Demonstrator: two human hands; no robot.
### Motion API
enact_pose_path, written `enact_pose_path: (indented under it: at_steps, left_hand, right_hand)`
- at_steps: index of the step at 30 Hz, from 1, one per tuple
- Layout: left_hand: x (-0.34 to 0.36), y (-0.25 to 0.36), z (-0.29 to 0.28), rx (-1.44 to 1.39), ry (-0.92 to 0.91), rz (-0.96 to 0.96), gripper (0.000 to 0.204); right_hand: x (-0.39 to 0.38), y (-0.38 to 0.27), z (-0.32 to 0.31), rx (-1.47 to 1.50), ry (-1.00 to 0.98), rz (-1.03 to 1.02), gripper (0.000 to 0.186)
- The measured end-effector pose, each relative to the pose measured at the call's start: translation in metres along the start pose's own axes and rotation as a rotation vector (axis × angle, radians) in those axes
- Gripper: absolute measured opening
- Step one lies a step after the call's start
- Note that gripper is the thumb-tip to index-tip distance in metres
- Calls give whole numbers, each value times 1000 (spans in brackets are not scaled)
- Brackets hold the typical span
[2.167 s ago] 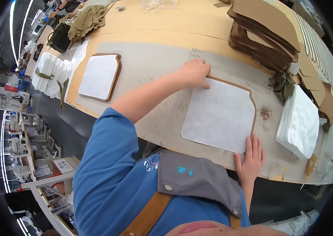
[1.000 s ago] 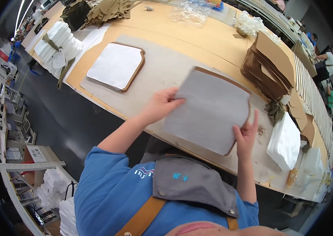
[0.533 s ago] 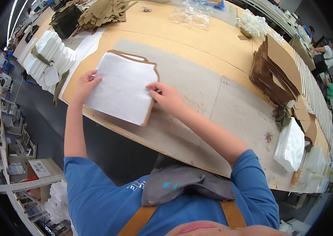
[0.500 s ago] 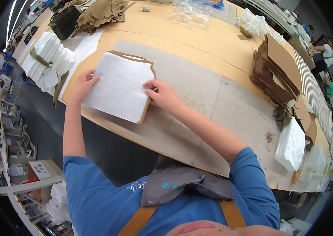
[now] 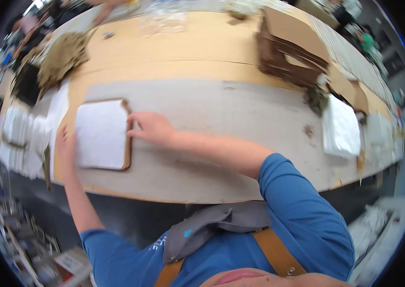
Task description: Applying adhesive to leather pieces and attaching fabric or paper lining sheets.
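Observation:
A stack of white sheet and brown board pieces (image 5: 101,134) lies squared on the left of the grey mat (image 5: 212,177). Along its left edge rest the fingers of my left hand (image 5: 66,143), extended and slightly blurred. My right hand (image 5: 149,126) touches the right edge from the side, thumb and forefinger apart. Beyond my left hand lies a pile of folded white material (image 5: 18,143) with an olive strap across it.
Brown pieces (image 5: 291,43) are stacked at back right, beside olive scraps (image 5: 314,98) and a white pile (image 5: 338,126). Olive strips (image 5: 61,62), a dark bag (image 5: 26,83) and clear plastic (image 5: 162,16) sit farther back. A co-worker's hand (image 5: 104,12) reaches over the far edge.
The white-topped piece, earlier lifted at the right, has moved left and now lies aligned on the stack. Both hands have loosened at its sides, and the view has turned.

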State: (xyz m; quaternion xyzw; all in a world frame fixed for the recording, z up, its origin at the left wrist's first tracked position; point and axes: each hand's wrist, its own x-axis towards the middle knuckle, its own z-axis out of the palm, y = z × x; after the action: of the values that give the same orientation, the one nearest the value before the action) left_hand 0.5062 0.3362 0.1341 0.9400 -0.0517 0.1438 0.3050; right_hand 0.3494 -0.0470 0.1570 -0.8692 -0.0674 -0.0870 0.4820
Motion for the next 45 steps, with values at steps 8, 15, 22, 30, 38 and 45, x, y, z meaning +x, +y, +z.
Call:
enact_pose_path:
  at_steps: [8, 15, 22, 30, 38, 45]
  left_hand:
    - [-69, 112, 14, -302, 62, 60, 35]
    - [-166, 227, 62, -543, -293, 160, 22]
    - [-249, 303, 91, -623, -558, 321, 14]
    - [-270, 323, 97, -388, -438, 747, 12]
    - [-270, 324, 87, -362, -492, 596, 12]
    - [-269, 320, 92, -334, -490, 626, 11]
  right_hand:
    - [-58, 47, -256, -791, 669, -328, 34]
    - [-94, 115, -428, -1213, 693, -117, 29]
    - [-97, 123, -446, -1159, 561, -263, 19]
    - [-92, 131, -442, -1215, 605, -169, 10]
    - [-88, 131, -441, -709, 800, -114, 16]
    - [-105, 132, -463, -236, 892, 5, 22]
